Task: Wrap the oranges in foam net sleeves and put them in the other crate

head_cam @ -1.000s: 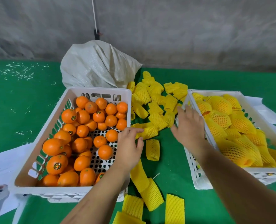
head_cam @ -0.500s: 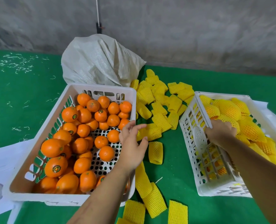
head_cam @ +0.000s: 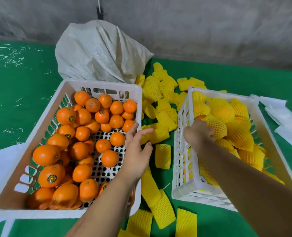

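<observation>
The right hand (head_cam: pixel 199 134) has moved from the crate edge into the right crate (head_cam: pixel 181 168), fingers curled on a sleeved orange (head_cam: pixel 215 127), apparently settling it. The left hand (head_cam: pixel 136 149), fingers loosely spread and holding nothing, hovers by the loose foam sleeves (head_cam: pixel 160 134); bare oranges (head_cam: pixel 80 134) wait in the left crate (head_cam: pixel 39 129), so another wrap looks next

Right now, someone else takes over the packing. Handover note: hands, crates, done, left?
Left hand: open, empty, over the right rim of the left crate, fingers toward the loose foam net sleeves.
Right hand: inside the right crate, fingers curled on a sleeved orange.
Done: right crate holds many sleeved oranges.
Left: many bare oranges in the left crate need sleeving and moving. Spare sleeves lie between the crates and in front.
</observation>
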